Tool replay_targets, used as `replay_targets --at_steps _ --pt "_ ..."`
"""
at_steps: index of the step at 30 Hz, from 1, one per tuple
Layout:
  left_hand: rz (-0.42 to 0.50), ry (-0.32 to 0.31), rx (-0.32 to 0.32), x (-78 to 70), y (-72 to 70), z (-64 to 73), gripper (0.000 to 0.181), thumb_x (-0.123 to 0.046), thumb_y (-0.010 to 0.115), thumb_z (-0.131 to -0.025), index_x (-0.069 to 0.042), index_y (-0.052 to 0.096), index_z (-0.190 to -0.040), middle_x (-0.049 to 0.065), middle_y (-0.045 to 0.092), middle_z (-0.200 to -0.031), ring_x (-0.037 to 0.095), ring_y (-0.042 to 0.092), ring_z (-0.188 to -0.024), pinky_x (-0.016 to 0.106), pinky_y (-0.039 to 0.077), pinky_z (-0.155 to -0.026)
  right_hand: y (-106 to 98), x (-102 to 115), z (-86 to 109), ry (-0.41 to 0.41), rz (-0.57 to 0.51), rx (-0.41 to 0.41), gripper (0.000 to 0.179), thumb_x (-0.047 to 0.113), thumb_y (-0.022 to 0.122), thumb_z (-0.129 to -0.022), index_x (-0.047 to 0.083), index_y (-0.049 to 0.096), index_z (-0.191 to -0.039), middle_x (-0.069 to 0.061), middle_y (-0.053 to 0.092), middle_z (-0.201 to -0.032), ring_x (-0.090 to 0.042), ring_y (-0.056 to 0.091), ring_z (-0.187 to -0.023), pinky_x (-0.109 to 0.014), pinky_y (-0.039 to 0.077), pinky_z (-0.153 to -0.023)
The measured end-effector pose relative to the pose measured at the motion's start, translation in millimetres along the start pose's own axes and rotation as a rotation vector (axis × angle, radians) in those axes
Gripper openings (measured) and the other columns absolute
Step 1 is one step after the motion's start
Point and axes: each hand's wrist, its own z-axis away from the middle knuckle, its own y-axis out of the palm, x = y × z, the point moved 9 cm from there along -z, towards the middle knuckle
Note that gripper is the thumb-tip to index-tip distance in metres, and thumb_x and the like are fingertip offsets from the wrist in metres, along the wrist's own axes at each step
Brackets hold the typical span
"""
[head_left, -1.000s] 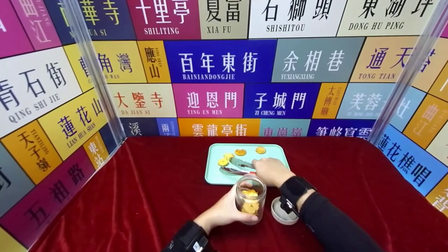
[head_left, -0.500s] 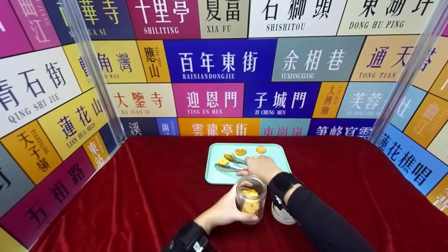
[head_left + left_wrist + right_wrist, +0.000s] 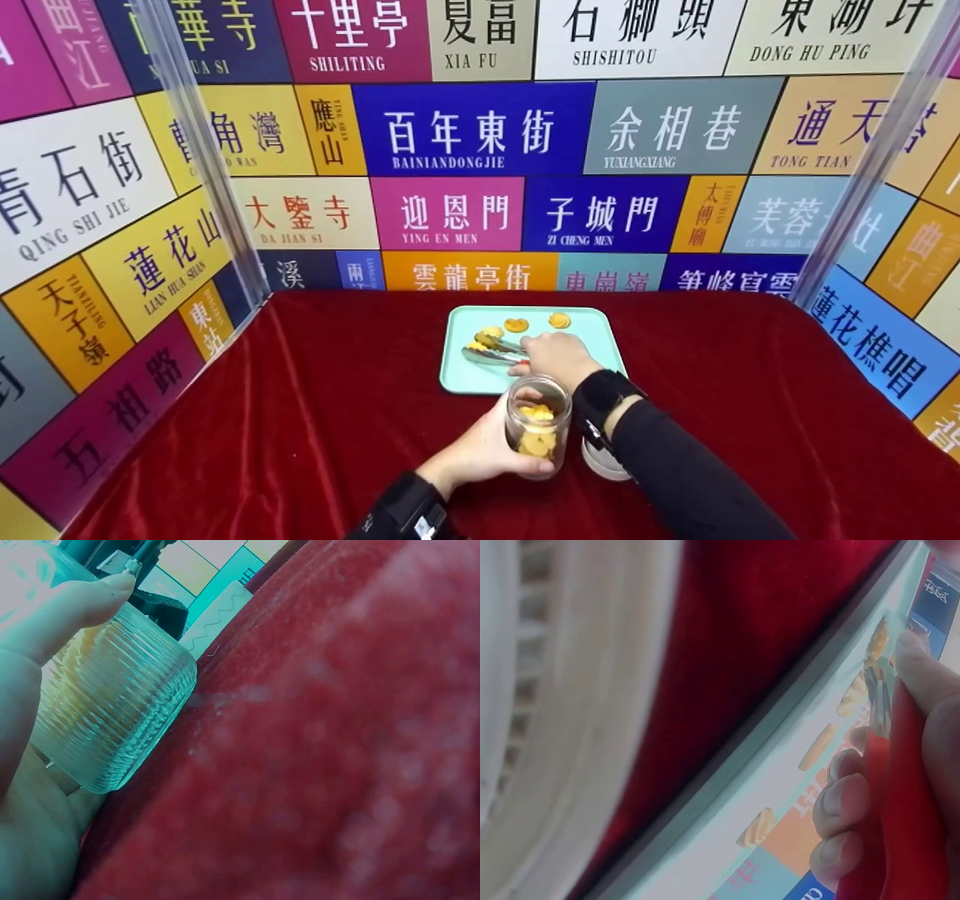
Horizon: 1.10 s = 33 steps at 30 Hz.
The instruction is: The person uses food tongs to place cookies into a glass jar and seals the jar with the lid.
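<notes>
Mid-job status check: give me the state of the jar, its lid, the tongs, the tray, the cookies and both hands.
Jar: open, cookies inside.
Lid: off, lying on the red cloth.
Tongs: arms spread, tips at two tray cookies; grip on them unclear.
Tray: flat on the cloth.
Far cookies: two, lying on the tray, clear of the tongs.
Left hand: gripping the jar.
Right hand: holding the tongs.
</notes>
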Motion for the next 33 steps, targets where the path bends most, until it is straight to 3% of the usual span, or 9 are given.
replay_targets --at_steps 15,27,33 --pt "-0.007 -0.001 -0.006 0.4 -0.9 -1.1 0.092 -0.011 0.095 -0.077 -0.020 0.042 -0.151 -0.003 0.059 -0.141 0.015 0.060 -0.129 0.031 0.044 -0.115 4 1 -2.0 -0.034 0.067 -0.009 0.038 0.039 0.077 -0.098 0.005 0.064 -0.090 -0.015 0.069 -0.077 -0.038 0.069 -0.069 -0.056 0.059 -0.063" --pt "-0.027 -0.009 -0.010 -0.1 -1.5 -1.2 0.094 -0.013 0.096 -0.077 -0.022 0.041 -0.152 -0.004 0.061 -0.141 0.014 0.059 -0.130 0.031 0.043 -0.116 -7 6 4.9 -0.016 0.005 -0.013 0.034 0.031 0.078 -0.098 0.002 0.064 -0.089 -0.018 0.069 -0.078 -0.041 0.070 -0.072 -0.058 0.060 -0.067" --pt "-0.018 -0.023 -0.018 0.8 -1.5 -0.4 0.095 -0.013 0.096 -0.077 -0.023 0.041 -0.154 -0.004 0.061 -0.141 0.014 0.060 -0.129 0.031 0.044 -0.115 -9 -2 10.6 -0.010 -0.009 -0.014 0.033 0.032 0.078 -0.098 0.005 0.063 -0.087 -0.012 0.066 -0.074 -0.039 0.070 -0.073 -0.056 0.059 -0.065"
